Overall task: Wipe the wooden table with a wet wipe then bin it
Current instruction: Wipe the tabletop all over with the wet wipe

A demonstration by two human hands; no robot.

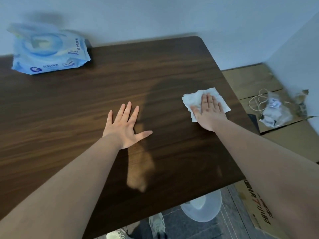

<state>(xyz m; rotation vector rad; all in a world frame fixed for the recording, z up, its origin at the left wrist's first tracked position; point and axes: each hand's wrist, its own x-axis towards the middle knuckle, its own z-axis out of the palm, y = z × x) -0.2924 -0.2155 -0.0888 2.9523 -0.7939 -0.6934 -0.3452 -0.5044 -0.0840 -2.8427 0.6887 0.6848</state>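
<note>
A dark wooden table (86,109) fills most of the view. My right hand (209,112) lies flat, palm down, pressing a white wet wipe (191,99) onto the table near its right edge; the wipe sticks out around the fingers. My left hand (126,128) rests flat on the table's middle with fingers spread, holding nothing. To the right of the table, an open cardboard box (255,81) on the floor holds crumpled white waste (272,111) and a cord.
A blue pack of wet wipes (50,50) lies at the table's far left, against the wall. A white round object (202,206) stands on the floor under the front edge. My shoes (157,223) show below. Another printed cardboard box (255,209) sits front right.
</note>
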